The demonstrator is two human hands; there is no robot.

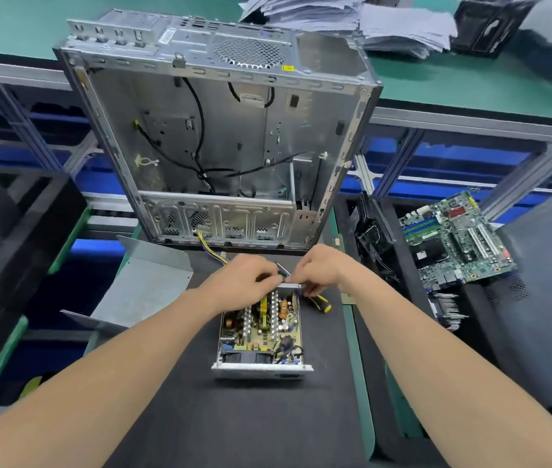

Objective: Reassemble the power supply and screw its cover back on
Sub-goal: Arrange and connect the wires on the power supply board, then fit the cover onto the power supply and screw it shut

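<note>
The open power supply [261,336] lies on the black mat, its circuit board with coils and heat sinks exposed. My left hand [244,282] and my right hand [321,270] meet at its far wall, fingers curled on the metal edge and the cable bundle there. The exact hold is hidden by the fingers. The grey sheet-metal cover [146,285] lies to the left of the supply. A screwdriver with a black and yellow handle [320,303] lies on the mat just right of the supply, under my right hand.
An empty computer case [220,136] stands open beyond the supply, with yellow wires running out of it. A motherboard [453,238] rests on bins at the right. Paper stacks [352,18] lie on the far green bench. Dark bins flank the mat.
</note>
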